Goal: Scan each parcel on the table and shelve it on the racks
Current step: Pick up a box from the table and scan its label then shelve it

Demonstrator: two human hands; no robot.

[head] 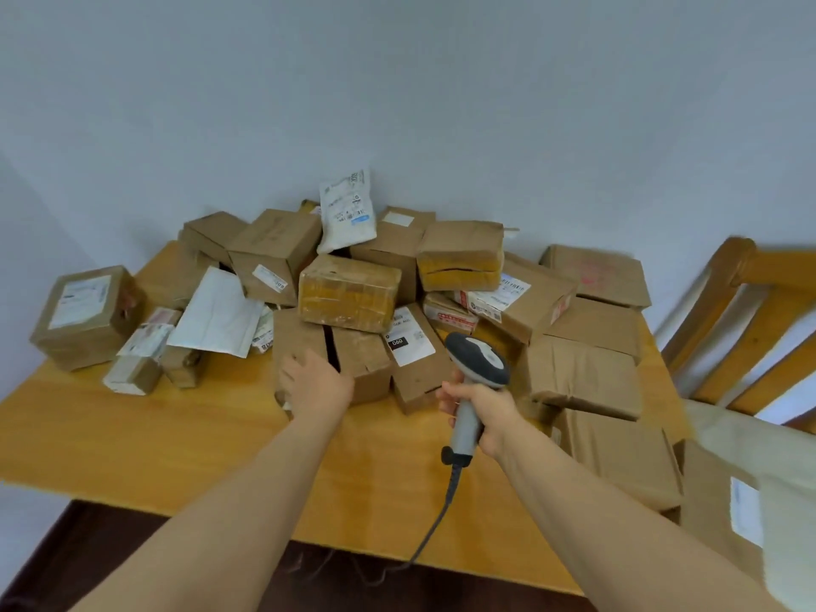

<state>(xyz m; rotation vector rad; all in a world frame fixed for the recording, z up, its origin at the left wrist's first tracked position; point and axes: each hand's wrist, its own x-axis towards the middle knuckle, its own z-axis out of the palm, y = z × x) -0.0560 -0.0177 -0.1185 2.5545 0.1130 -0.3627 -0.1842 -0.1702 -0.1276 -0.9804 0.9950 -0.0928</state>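
Parcels (349, 293) sit heaped across the wooden table (132, 435), where the left hand (315, 384) lies with loose, straight fingers on a front brown box (300, 333) and the right hand (483, 413) grips a grey scanner (477, 360) by its handle.

Front strip: bare tabletop (154, 443) runs open from the near edge to the parcel heap (349, 293).
Centre and back: cardboard boxes (587, 377) stacked touching, packed up to the wall (397, 81).
Right: boxes reach the table edge; wooden chair (728, 329) just beside.
Near edge: scanner cable (451, 488) trails across.
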